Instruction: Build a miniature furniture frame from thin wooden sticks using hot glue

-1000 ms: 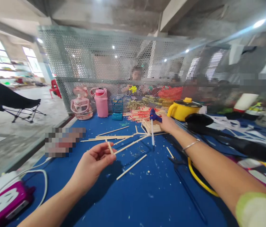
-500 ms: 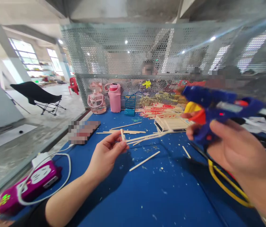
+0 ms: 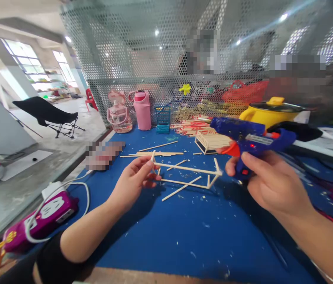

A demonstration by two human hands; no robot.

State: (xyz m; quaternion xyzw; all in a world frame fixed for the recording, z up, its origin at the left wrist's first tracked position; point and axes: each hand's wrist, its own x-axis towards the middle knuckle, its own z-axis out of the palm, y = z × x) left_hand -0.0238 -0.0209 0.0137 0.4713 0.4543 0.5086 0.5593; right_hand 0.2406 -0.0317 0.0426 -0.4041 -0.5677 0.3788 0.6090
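My left hand [image 3: 138, 173] pinches one end of a thin wooden stick frame [image 3: 186, 168], which stretches to the right above the blue table. Short sticks stand out from the frame's corners. My right hand [image 3: 269, 181] grips a blue hot glue gun [image 3: 240, 130] with an orange trigger and a small red light. Its nozzle points left, higher than the frame's right end and apart from it. A loose stick [image 3: 169, 195] lies on the table below the frame. Behind it rests a slatted wooden stick piece [image 3: 213, 141].
Several sticks [image 3: 154, 154] lie farther back, near a heap of red-tipped sticks [image 3: 194, 126]. Along the mesh screen stand a pink bottle [image 3: 142, 112], a clear pink jug [image 3: 119, 118] and a blue basket [image 3: 162, 118]. A yellow pot [image 3: 269, 114] is at right, a purple power strip [image 3: 48, 217] at left.
The stick frame has turned, so its long sides and right end show more openly. My right hand and the glue gun have moved slightly left and down. The view has shifted.
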